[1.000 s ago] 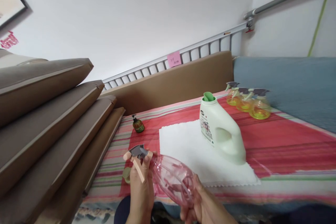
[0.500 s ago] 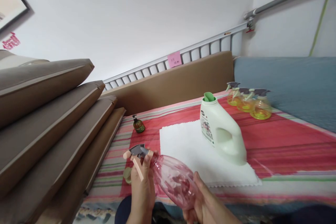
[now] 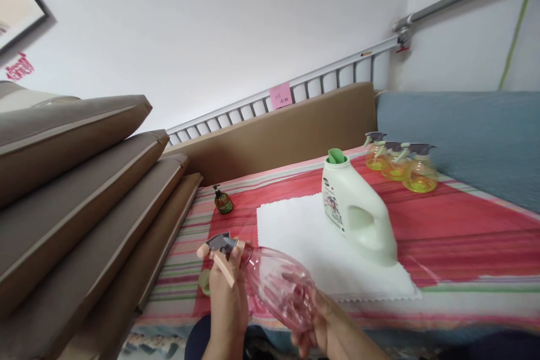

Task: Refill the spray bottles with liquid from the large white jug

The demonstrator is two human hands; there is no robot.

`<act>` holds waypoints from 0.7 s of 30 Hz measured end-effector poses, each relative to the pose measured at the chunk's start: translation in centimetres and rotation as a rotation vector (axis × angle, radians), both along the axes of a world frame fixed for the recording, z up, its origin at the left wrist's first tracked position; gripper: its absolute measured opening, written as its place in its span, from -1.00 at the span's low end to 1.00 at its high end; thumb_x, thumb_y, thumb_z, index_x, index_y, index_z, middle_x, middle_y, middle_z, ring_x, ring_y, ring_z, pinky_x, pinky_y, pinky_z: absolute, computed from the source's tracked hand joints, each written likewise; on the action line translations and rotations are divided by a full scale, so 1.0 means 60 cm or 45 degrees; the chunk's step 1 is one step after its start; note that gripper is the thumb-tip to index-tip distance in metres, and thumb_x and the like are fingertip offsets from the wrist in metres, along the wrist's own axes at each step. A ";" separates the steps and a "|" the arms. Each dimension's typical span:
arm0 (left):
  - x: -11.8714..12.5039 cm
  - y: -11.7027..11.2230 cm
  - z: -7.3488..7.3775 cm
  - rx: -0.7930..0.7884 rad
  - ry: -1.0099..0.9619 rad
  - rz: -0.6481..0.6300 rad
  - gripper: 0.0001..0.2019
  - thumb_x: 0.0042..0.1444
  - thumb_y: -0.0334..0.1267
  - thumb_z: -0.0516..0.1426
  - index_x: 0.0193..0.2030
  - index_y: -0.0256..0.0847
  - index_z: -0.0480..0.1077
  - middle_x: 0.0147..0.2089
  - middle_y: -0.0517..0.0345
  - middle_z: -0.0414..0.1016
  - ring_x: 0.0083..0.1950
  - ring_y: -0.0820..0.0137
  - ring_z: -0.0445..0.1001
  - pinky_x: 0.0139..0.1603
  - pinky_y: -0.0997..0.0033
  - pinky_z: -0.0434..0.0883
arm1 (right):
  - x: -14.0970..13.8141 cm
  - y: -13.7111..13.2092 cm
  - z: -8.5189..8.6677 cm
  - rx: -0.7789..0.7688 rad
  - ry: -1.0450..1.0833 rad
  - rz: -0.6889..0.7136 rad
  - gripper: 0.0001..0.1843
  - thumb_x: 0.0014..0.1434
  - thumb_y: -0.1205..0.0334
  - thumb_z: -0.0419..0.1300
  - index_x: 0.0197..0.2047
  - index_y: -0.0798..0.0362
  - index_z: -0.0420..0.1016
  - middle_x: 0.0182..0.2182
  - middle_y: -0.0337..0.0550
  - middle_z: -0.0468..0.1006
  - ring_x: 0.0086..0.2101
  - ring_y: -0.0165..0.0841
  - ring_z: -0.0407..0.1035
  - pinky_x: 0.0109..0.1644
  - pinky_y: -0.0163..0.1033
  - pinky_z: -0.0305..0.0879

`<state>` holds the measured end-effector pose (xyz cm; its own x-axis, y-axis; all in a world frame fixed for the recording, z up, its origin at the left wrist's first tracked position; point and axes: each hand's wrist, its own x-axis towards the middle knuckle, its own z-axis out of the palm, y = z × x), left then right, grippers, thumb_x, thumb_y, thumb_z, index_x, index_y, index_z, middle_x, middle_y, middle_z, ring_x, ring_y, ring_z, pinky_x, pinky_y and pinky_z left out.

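Observation:
I hold a clear pink spray bottle (image 3: 280, 287) tilted on its side, low in the middle of the view. My left hand (image 3: 228, 304) is closed round its neck, just below the grey and peach trigger head (image 3: 219, 247). My right hand (image 3: 327, 329) cups the bottle's round base from below, fingers curled on it and blurred. Beyond the bottle lies a white cloth (image 3: 320, 247), and a pale green detergent jug (image 3: 356, 214) with an open green spout stands on it.
A red striped cover (image 3: 464, 230) is spread over the surface. Three yellow spray bottles (image 3: 399, 166) stand at the back right, a small green pump bottle (image 3: 222, 201) at the back left. A small green cap (image 3: 205, 281) lies by my left hand. Brown cushions (image 3: 80, 191) stack up on the left.
The pink bottle has turned slightly in my hands, and my right hand has shifted under its base. Nothing else has moved.

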<state>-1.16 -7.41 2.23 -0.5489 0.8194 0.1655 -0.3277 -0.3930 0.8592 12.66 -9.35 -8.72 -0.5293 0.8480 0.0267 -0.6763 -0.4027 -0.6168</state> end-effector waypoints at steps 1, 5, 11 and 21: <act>0.000 0.000 0.000 0.004 -0.029 -0.035 -0.50 -0.23 -0.27 0.35 -0.21 -0.05 0.16 -0.37 0.31 0.46 -0.29 0.36 0.54 -0.18 0.36 0.43 | -0.002 0.004 -0.003 0.012 0.017 -0.011 -0.35 -0.02 -0.24 0.21 0.03 0.02 0.36 -0.38 -0.13 0.55 -0.49 -0.36 0.46 -0.52 -0.34 0.39; -0.004 0.001 -0.007 0.058 -0.134 -0.134 -0.40 -0.22 -0.33 0.35 -0.15 0.05 0.05 -0.38 0.40 0.41 -0.31 0.43 0.53 -0.20 0.42 0.42 | -0.010 0.019 -0.017 -0.009 -0.011 -0.102 -0.30 -0.10 -0.19 0.31 0.04 -0.01 0.33 -0.12 -0.02 0.50 -0.48 -0.40 0.44 -0.52 -0.30 0.42; -0.005 0.001 -0.007 0.065 -0.111 -0.151 -0.47 -0.15 -0.34 0.32 -0.19 0.03 0.06 -0.40 0.41 0.34 -0.34 0.50 0.50 -0.23 0.51 0.40 | -0.014 0.028 -0.031 0.007 -0.004 -0.231 0.03 -0.32 -0.16 0.44 0.16 -0.21 0.02 -0.12 -0.07 0.51 -0.56 -0.38 0.46 -0.62 -0.31 0.38; -0.003 0.001 -0.012 -0.074 -0.083 -0.194 -0.59 -0.25 -0.33 0.36 -0.31 -0.17 0.23 -0.39 0.28 0.44 -0.33 0.47 0.49 -0.20 0.48 0.39 | 0.005 -0.005 0.026 -0.253 -0.071 0.145 -0.30 0.15 -0.34 -0.18 0.06 0.04 0.29 -0.59 -0.19 0.50 -0.63 -0.38 0.44 -0.66 -0.42 0.30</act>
